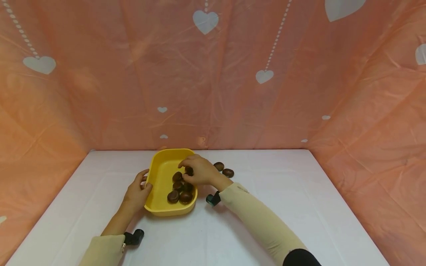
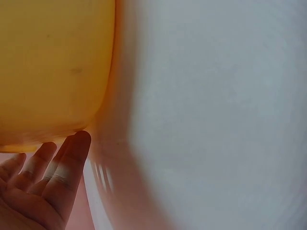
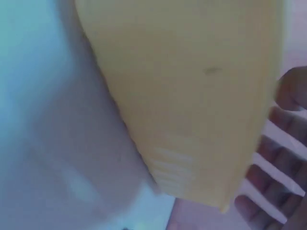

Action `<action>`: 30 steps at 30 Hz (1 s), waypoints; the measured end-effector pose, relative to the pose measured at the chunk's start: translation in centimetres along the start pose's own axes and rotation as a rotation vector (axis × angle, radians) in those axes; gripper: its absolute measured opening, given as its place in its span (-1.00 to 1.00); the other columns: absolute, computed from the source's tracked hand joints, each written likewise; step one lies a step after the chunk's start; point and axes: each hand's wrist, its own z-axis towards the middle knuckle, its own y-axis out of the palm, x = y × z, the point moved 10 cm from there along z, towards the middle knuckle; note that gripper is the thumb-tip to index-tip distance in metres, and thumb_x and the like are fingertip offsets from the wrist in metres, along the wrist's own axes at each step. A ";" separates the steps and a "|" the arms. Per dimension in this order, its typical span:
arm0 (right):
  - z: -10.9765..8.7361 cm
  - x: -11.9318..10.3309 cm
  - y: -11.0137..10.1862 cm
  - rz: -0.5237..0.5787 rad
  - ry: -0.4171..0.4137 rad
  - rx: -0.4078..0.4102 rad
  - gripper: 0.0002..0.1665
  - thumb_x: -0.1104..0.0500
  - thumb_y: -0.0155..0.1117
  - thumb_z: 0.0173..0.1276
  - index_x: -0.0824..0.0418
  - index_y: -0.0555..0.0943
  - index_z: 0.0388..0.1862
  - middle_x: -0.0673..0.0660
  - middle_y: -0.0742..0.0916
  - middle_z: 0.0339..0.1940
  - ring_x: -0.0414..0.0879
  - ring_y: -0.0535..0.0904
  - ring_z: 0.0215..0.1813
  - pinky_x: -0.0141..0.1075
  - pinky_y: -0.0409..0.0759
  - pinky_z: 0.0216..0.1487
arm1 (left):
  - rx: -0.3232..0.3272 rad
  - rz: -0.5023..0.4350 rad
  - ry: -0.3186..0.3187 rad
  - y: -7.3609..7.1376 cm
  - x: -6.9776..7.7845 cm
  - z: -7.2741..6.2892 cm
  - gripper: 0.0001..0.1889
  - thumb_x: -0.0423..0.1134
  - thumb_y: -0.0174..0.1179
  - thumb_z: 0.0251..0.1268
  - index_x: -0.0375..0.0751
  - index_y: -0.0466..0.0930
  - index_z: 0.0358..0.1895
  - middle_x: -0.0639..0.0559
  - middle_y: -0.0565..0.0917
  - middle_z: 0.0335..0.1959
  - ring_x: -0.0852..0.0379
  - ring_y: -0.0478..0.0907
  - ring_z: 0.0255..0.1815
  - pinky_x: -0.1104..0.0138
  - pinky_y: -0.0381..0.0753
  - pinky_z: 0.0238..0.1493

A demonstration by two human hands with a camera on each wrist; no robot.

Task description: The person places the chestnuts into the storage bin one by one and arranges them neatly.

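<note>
A yellow tray stands on the table with several glossy brown chestnuts in its right half. My left hand is at the tray's left side, thumb over the rim and fingers along the outer wall. In the left wrist view these fingers reach up to the tray's wall. Over the tray's right rim, my right hand pinches a chestnut between thumb and fingers. The right wrist view shows its fingers past the tray's rim, but the held chestnut is hidden there.
Right of the tray, beyond the right wrist, two more chestnuts lie on the white table. A pink cloth with hearts hangs behind the table and on both sides. Dark wrist cameras sit at both cuffs.
</note>
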 end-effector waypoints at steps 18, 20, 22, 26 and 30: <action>-2.2 1.6 -3.3 -0.011 0.110 0.095 -0.56 0.00 0.28 0.17 0.05 0.64 0.05 0.04 0.69 0.00 -0.04 0.55 0.03 -0.13 0.54 0.03 | -0.004 0.007 0.000 0.1 -0.2 0.0 -0.40 -0.24 -0.13 0.42 -0.17 0.02 0.50 -0.33 0.35 0.33 -0.20 0.48 0.18 0.07 0.53 0.08; -2.5 1.9 -3.6 0.005 0.108 0.109 -0.55 0.01 0.29 0.16 0.09 0.64 0.05 0.10 0.70 -0.05 0.00 0.57 -0.02 -0.12 0.55 -0.04 | -0.004 0.007 0.001 0.1 -0.1 0.0 -0.40 -0.24 -0.13 0.42 -0.17 0.02 0.50 -0.33 0.36 0.33 -0.21 0.48 0.18 0.07 0.52 0.08; -2.8 2.2 -4.0 0.009 0.110 0.122 -0.56 0.02 0.29 0.16 0.09 0.64 0.04 0.11 0.71 -0.07 -0.01 0.60 -0.08 -0.15 0.55 -0.09 | -0.005 0.005 0.002 0.1 -0.1 -0.1 -0.41 -0.24 -0.13 0.42 -0.17 0.02 0.49 -0.33 0.36 0.33 -0.21 0.48 0.18 0.07 0.52 0.08; -3.4 3.2 -4.6 -0.006 0.139 0.138 -0.59 0.01 0.29 0.16 0.05 0.65 0.01 0.06 0.72 -0.12 -0.09 0.63 -0.22 -0.25 0.56 -0.19 | -0.012 0.001 0.007 0.1 -0.1 -0.1 -0.41 -0.24 -0.13 0.43 -0.17 0.02 0.50 -0.33 0.36 0.33 -0.21 0.48 0.18 0.07 0.52 0.08; -4.2 4.2 -5.2 0.007 0.174 0.155 -0.62 0.00 0.32 0.14 0.03 0.66 -0.04 0.02 0.71 -0.14 -0.16 0.63 -0.31 -0.28 0.56 -0.23 | -0.008 -0.003 0.014 0.0 0.0 0.0 -0.40 -0.24 -0.13 0.43 -0.18 0.02 0.50 -0.34 0.36 0.33 -0.21 0.48 0.18 0.07 0.53 0.08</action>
